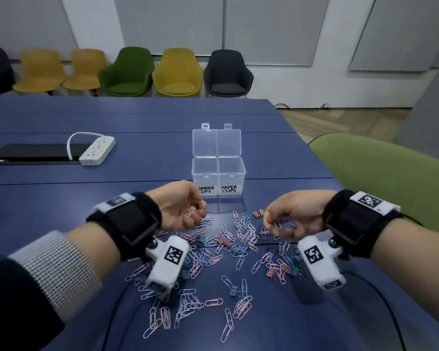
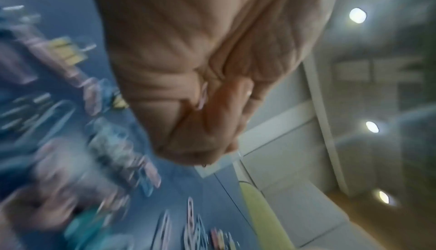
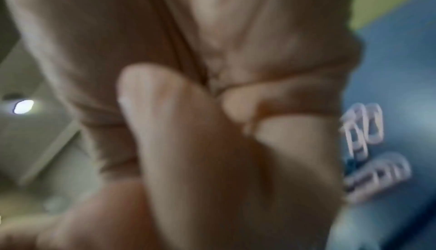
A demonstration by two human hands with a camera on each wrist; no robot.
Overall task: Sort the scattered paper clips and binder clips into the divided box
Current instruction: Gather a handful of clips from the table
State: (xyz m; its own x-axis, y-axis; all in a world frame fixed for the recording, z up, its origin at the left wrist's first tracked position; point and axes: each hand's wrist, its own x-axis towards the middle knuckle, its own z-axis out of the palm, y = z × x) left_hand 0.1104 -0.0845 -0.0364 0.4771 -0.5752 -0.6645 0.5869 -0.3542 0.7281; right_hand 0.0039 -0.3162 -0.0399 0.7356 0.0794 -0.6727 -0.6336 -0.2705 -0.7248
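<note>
Gathering has barely begun: the clear plastic divided box [image 1: 218,173] looks empty, pastel wire paper clips [image 1: 213,259] and binder clips [image 1: 235,291] litter the blue table [image 1: 137,117], while the left hand [image 1: 180,206] and right hand [image 1: 292,214] each curl around a few paper clips.

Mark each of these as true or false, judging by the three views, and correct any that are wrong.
1. The clear plastic divided box stands with both lids open. True.
2. The compartment labelled PAPER CLIPS is the left one. False: it is the right one; BINDER CLIPS is on the left.
3. The left hand holds pink paper clips in curled fingers. True.
4. The box already holds many clips. False: both compartments look empty.
5. The white power strip lies right of the box. False: it lies to the left, on the blue table.
6. The right hand holds paper clips. True.
</note>
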